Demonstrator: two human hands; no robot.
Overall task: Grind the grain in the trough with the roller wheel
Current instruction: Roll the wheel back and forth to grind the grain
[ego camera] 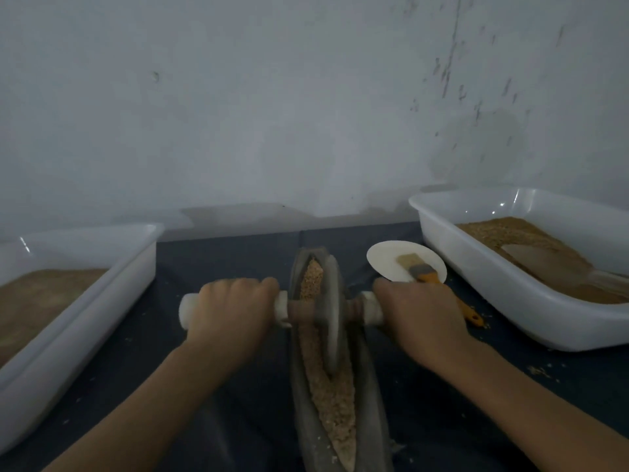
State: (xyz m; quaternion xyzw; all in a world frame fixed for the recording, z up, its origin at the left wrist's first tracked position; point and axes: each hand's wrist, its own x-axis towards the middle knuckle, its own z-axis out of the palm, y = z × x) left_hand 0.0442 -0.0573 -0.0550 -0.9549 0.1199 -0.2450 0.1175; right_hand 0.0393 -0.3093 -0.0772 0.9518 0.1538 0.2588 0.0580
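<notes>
Stone trough (299, 396): long and boat-shaped, lying on the dark table cover (211, 403) midway between the two tubs, its far tip near the table's back edge by the wall (272, 114), its near end running out of the bottom of the view.
Grain (332, 400): coarse tan meal filling the trough's groove before and behind the wheel.
Roller wheel (332, 321): grey disc standing upright in the groove about mid-length, its axle crossing the trough.
Left hand (231, 311): fingers wrapped round the white left handle (186, 310).
Right hand (420, 315): curled over the white right handle (369, 306).
Room along the groove: grain-covered channel open both ways from the wheel.
Left side: white plastic tub (85, 301) of brownish meal near the left handle's end.
Right side: white tub (510, 291) with grain and a pale scoop (544, 264); between it and the trough, a white dish (384, 264) with an orange-handled brush (422, 270) just beyond the right hand.
Cover: scattered crumbs (541, 371) near the right tub.
</notes>
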